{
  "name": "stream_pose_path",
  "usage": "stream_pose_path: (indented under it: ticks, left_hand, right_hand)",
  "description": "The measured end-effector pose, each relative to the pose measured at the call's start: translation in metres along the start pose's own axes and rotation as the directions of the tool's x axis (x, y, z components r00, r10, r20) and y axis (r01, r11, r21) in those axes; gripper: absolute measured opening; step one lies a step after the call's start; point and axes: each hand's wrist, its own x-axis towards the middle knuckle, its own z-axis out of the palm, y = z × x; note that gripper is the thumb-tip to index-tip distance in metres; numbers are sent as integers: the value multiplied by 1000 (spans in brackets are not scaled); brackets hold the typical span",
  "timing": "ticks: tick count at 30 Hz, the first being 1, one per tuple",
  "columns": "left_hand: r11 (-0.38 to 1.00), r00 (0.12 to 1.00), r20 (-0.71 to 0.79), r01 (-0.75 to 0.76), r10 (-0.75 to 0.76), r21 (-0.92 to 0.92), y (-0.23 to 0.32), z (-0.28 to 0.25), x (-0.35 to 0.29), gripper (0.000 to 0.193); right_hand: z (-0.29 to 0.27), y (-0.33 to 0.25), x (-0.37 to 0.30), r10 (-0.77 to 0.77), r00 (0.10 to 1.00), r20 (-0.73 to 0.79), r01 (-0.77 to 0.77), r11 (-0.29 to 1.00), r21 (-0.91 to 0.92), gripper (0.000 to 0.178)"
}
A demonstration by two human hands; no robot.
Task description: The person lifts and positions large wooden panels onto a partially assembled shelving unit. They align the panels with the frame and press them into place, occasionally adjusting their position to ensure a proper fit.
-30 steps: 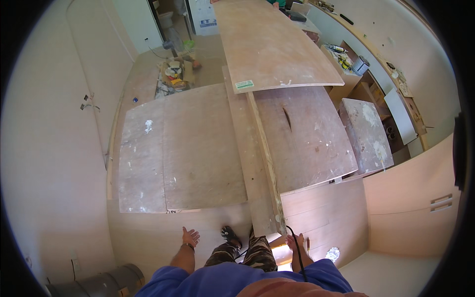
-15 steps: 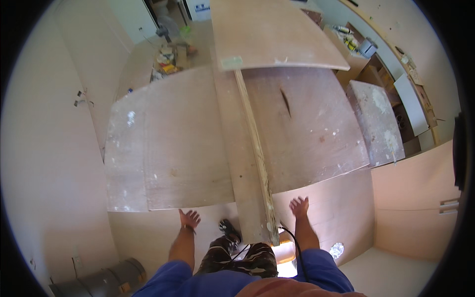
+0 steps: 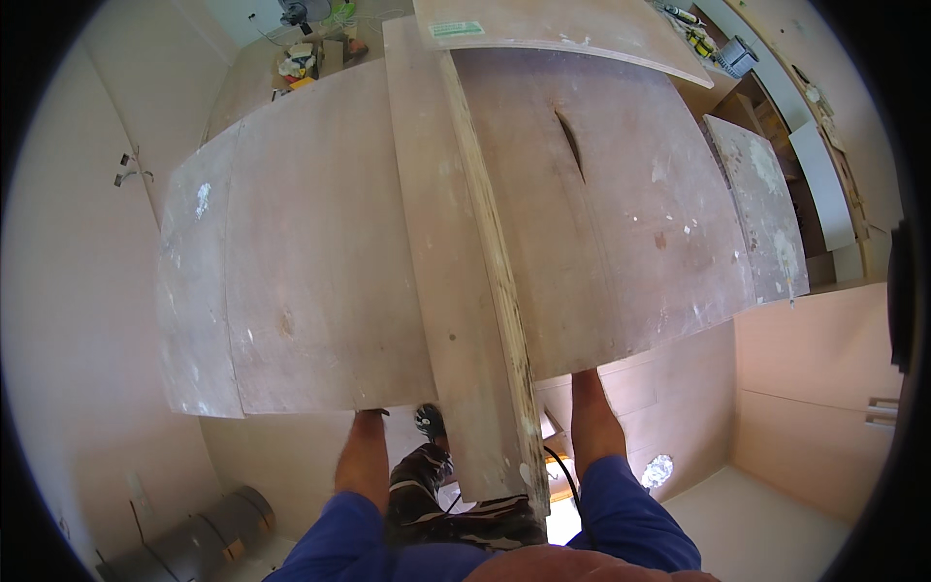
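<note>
The left forearm (image 3: 361,461) runs under the left panel (image 3: 325,242), the right forearm (image 3: 594,422) under the right panel (image 3: 630,262): two plywood panels, with one plank (image 3: 451,291) between. Both hands are hidden there; clenched, loose or gripping, I can't tell. One grey can (image 3: 738,57) stands near the open cabinet (image 3: 740,112), its contents seemingly indistinct.

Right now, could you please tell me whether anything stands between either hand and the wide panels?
Nothing visible does: the left forearm and right forearm pass under the wide panels, which hide both hands. The narrow board juts out between the forearms.
</note>
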Motion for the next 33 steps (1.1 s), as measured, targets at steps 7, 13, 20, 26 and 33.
stream_pose_path:
  ticks: [7,13,20,26,33]
  left_hand:
    - [997,995,-86,60,-55,54,3,-11,-7,73]
    - [990,989,-117,100,-87,103,-1,-21,-9,70]
    - [913,966,-199,225,-163,342,10,-50,-24,67]
    - [293,951,-253,296,-177,909,34,-100,-125,69]
    - [127,983,-89,109,-159,986,127,-147,-156,47]
  right_hand:
    - [-22,-1,-23,17,996,-83,-20,999,-35,63]
    - [-27,-1,-29,27,994,-106,-31,999,-30,62]
    - [-17,0,-23,31,996,-83,-34,999,-34,61]
    - [-104,-27,-56,42,997,-59,-58,952,-301,60]
    - [-170,-62,-150,132,881,-454,-358,813,-458,45]
